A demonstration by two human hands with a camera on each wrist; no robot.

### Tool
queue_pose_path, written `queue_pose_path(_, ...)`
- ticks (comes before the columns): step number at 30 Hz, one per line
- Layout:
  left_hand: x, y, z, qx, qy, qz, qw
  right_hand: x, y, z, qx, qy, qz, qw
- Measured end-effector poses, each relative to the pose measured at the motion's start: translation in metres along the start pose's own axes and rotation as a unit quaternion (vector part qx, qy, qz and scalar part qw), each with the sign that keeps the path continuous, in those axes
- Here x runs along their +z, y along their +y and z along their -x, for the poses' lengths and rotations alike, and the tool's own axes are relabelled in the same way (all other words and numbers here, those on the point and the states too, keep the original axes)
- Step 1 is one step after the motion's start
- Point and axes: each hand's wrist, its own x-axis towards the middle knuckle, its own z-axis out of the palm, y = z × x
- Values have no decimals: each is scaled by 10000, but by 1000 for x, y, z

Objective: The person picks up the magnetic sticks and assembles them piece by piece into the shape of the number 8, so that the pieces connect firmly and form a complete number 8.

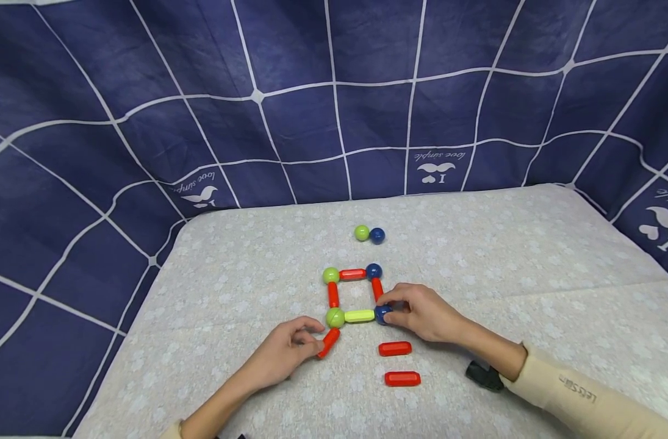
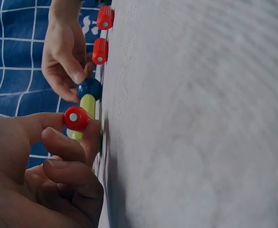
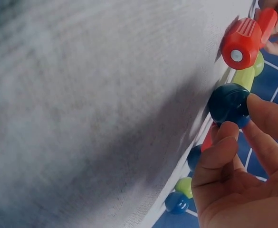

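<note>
Pinching a red rod (image 1: 329, 343) between thumb and finger of the left hand (image 1: 286, 355), just near of the lime-green ball (image 1: 335, 317) at the left near corner of a square frame (image 1: 333, 295) — cannot tell whether touching. Gripping the dark blue ball (image 1: 380, 315) at the right near corner between thumb and fingers of the right hand (image 1: 426, 312). Joined along the near edge by a yellow-green rod (image 1: 359, 316), along the other sides by red rods. Also showing, on the floral cloth (image 1: 229, 274), two loose red bars (image 1: 395, 349) near of the right hand — plus a green-and-blue pair of balls (image 1: 362, 232) beyond the frame's far side.
</note>
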Motion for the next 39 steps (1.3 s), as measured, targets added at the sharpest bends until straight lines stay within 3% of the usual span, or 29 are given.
queue_pose_path(9,2,1,-1,-96,-117,154,9998,0,0,0,28,-20,11,10000)
queue_pose_path(25,14,9,-4,147,-621,471,9969,1,1,0,92,-28,23,10000)
queue_pose_path(33,19,11,-5,174,-443,330,9983,2,1,-1,117,-58,15,9999)
queue_pose_path(39,24,11,-8,208,-354,-94,9991,1,0,0,134,-69,-14,9999)
